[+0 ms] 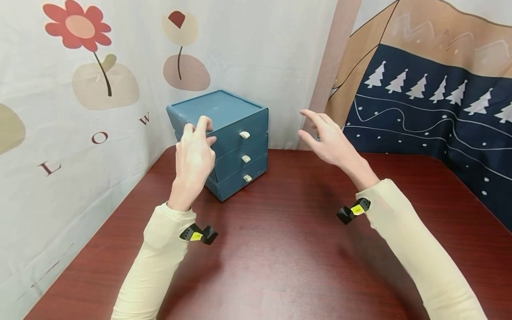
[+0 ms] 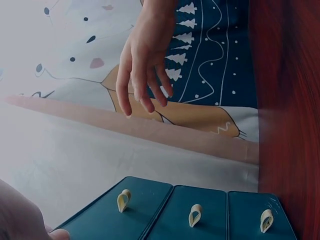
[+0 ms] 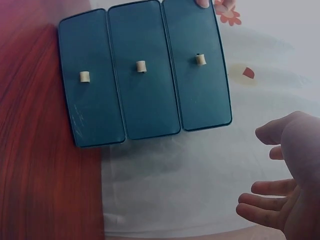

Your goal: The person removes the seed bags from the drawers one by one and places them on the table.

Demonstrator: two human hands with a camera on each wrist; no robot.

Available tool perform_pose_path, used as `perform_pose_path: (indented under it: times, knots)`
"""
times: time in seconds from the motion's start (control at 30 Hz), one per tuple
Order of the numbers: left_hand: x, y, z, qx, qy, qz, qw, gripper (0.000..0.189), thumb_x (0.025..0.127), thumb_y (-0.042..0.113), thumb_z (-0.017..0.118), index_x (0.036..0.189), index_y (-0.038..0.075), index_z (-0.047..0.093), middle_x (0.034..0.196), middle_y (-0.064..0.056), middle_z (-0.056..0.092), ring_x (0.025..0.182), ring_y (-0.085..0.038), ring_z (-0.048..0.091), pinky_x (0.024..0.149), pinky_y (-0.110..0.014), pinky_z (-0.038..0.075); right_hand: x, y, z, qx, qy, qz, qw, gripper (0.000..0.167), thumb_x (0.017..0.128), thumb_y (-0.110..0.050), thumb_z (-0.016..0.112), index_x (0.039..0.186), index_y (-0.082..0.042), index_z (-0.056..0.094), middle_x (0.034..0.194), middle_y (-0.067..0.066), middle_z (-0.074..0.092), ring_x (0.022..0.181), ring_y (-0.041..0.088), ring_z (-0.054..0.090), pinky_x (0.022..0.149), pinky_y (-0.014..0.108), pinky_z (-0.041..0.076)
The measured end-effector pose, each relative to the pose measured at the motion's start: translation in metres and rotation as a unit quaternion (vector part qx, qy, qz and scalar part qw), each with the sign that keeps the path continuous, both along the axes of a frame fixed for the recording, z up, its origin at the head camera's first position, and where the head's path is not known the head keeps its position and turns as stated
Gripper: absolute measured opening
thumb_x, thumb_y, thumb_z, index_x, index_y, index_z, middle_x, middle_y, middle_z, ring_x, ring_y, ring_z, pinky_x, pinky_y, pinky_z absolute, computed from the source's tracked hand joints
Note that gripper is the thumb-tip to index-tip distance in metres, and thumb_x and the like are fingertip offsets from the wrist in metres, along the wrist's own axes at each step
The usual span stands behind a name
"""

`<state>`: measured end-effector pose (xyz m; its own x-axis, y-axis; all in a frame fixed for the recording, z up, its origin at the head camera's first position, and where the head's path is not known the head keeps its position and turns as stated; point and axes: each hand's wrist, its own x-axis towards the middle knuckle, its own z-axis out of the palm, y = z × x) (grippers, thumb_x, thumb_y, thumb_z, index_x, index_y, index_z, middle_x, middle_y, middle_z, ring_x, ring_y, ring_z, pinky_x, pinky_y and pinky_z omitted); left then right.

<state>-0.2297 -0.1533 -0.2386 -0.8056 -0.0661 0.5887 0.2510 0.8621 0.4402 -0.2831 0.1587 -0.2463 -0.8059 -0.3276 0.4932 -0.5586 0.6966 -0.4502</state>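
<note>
Blue drawers, left hand gripping their corner, stand near "LOW" lettering, right hand spread and empty.

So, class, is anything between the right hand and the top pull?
Nothing visible: only open space shows between the right hand and the top pull. The left hand, at the cabinet, is beyond the pull.

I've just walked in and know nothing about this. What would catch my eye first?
Probably the blue drawer cabinet on the dark red table, with three pale loop handles down its front and a left hand at its nearest top corner. To its right, a right hand hangs in the air, holding nothing. Behind, a big red flower brightens the white cloth at upper left.
</note>
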Motion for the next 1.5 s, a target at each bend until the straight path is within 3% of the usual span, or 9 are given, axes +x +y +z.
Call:
perform_pose_path:
  times: [0.43, 0.63, 1.1, 1.5]
  knots:
    - [0.004, 0.001, 0.002, -0.003, -0.004, -0.015, 0.9999, 0.035, 0.094, -0.012, 0.042, 0.122, 0.007, 0.053, 0.105, -0.023, 0.052, 0.106, -0.035, 0.068, 0.057, -0.042, 0.042, -0.001, -0.009, 0.004, 0.002, 0.009, 0.017, 0.9998, 0.057, 0.102, -0.028, 0.06, 0.153, -0.011, 0.041, 0.14, 0.017, 0.05, 0.117, 0.03, 0.051, 0.094, 0.051, 0.047]
    - [0.005, 0.001, 0.004, 0.0, -0.021, -0.031, 0.9993, 0.031, 0.097, -0.01, 0.044, 0.121, 0.007, 0.052, 0.105, -0.023, 0.051, 0.112, -0.037, 0.062, 0.066, -0.045, 0.042, -0.005, -0.012, 0.004, 0.005, -0.005, 0.022, 0.9997, 0.057, 0.103, -0.027, 0.059, 0.154, -0.012, 0.039, 0.144, 0.017, 0.048, 0.12, 0.031, 0.053, 0.099, 0.052, 0.046]
    - [0.007, 0.0, 0.006, -0.004, -0.027, -0.055, 0.9981, 0.027, 0.098, -0.007, 0.048, 0.119, 0.009, 0.052, 0.102, -0.021, 0.051, 0.107, -0.04, 0.054, 0.073, -0.05, 0.042, -0.011, -0.024, 0.004, 0.007, -0.002, 0.043, 0.9991, 0.056, 0.103, -0.023, 0.06, 0.154, -0.014, 0.04, 0.147, 0.016, 0.047, 0.117, 0.031, 0.055, 0.098, 0.049, 0.047]
    - [0.005, 0.0, 0.005, -0.001, -0.013, -0.09, 0.9959, 0.018, 0.1, 0.0, 0.057, 0.115, 0.009, 0.054, 0.099, -0.018, 0.054, 0.098, -0.037, 0.054, 0.072, -0.048, 0.042, -0.014, -0.032, 0.002, 0.006, -0.004, 0.045, 0.999, 0.052, 0.104, -0.023, 0.059, 0.153, -0.018, 0.044, 0.137, 0.017, 0.051, 0.111, 0.03, 0.057, 0.09, 0.045, 0.05]
